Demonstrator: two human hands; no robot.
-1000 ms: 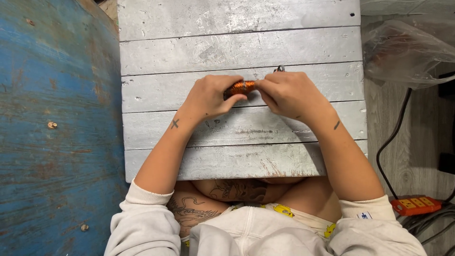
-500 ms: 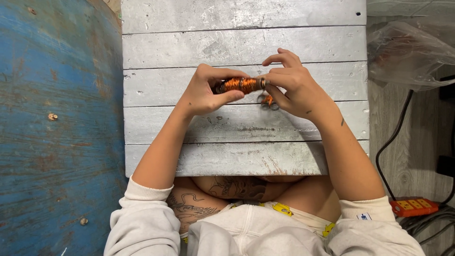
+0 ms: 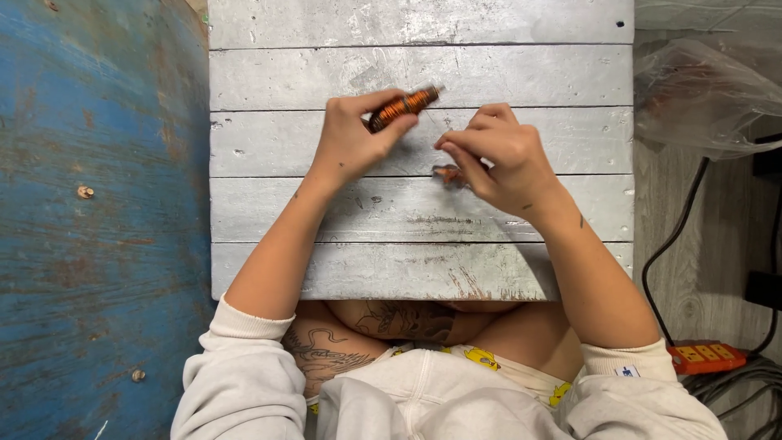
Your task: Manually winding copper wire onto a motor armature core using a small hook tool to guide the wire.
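Left hand (image 3: 352,140) gripped slim copper-wound cylindrical coil (image 3: 401,107), tilted, above grey wooden plank table (image 3: 407,212). Right hand (image 3: 497,159) pinched shut near small copper piece (image 3: 446,172); contents unclear.

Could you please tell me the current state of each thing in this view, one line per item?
Left hand: closed around the copper wire coil.
Copper wire coil: held tilted above the board.
Right hand: fingertips pinched together; whether they hold a wire strand is too fine to tell.
Grey plank board: flat, worn, scratched.
Clear plastic bag: crumpled, beside the board.
Orange power strip: on the floor, cables attached.
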